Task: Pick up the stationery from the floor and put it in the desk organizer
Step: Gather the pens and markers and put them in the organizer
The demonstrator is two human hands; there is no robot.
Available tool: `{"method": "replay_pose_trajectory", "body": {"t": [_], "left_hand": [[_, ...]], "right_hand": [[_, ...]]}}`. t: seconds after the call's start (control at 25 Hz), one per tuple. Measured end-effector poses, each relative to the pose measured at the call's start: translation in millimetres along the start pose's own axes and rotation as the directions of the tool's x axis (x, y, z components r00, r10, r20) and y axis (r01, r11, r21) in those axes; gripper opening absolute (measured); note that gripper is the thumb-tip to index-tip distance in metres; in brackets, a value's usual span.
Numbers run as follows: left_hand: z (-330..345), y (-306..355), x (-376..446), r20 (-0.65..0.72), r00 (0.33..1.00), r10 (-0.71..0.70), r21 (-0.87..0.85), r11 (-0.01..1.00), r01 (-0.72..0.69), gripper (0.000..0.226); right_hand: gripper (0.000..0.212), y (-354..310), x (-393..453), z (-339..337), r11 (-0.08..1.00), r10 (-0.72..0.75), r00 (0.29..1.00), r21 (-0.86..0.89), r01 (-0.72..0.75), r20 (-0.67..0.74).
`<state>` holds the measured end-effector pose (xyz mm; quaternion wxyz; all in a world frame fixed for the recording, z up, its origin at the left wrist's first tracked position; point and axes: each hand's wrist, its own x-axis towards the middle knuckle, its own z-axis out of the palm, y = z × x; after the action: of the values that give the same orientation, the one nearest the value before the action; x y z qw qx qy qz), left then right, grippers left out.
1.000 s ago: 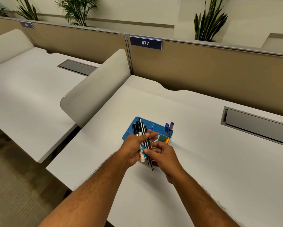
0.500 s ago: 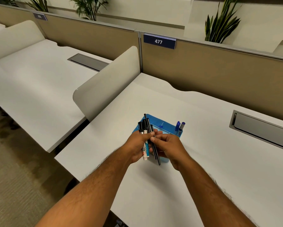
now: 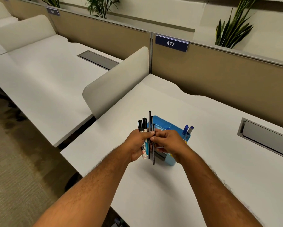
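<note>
A blue desk organizer [image 3: 163, 124] stands on the white desk [image 3: 203, 161], partly hidden behind my hands. Two blue-capped markers [image 3: 187, 129] stick up from its right compartment. My left hand [image 3: 138, 143] is shut on a bundle of stationery [image 3: 145, 128]: two black-capped whiteboard markers and thin black pens, held upright just in front of the organizer. My right hand [image 3: 169, 142] pinches one thin black pen [image 3: 153, 154] of that bundle between thumb and forefinger.
A cream divider panel [image 3: 118, 81] stands at the desk's left edge, a tan partition labelled 477 [image 3: 171, 43] at the back. A grey cable tray [image 3: 266, 138] is recessed at the right. A second desk [image 3: 39, 76] lies to the left, carpet floor [image 3: 15, 169] below.
The camera view has shifted so the scene sits further right and higher. My right hand's fingers have closed on a thin black pen in the bundle; my left hand keeps the bundle.
</note>
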<state>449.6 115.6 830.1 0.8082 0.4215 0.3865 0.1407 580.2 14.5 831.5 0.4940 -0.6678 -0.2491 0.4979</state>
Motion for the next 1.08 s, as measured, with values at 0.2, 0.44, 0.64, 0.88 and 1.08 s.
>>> {"method": "replay_pose_trajectory", "body": {"t": [0.2,0.44,0.64,0.88,1.08], "left_hand": [[-10,2,-1,0.031,0.998,-0.056,-0.041,0.998,0.057,0.024],[-21,8,5,0.011,1.000,0.003,-0.040,0.999,-0.002,0.025],[-66,4,7,-0.284,0.958,0.033,-0.123,0.990,-0.071,0.022],[-91,-3,1,-0.361,0.932,0.031,-0.172,0.980,-0.099,0.020],[-86,-1,5,-0.327,0.945,0.032,-0.183,0.978,-0.097,0.021]], "right_hand": [[0.008,3,4,10,0.999,-0.012,1.000,0.044,0.011,0.017],[0.013,-4,14,12,0.991,-0.102,0.993,0.082,0.106,-0.060],[0.013,-16,51,-3,0.967,-0.206,0.868,0.040,0.251,-0.452],[0.014,3,81,9,0.969,-0.240,0.826,-0.067,0.240,-0.511],[0.016,18,87,18,0.952,-0.285,0.839,-0.235,0.194,-0.464]]}}
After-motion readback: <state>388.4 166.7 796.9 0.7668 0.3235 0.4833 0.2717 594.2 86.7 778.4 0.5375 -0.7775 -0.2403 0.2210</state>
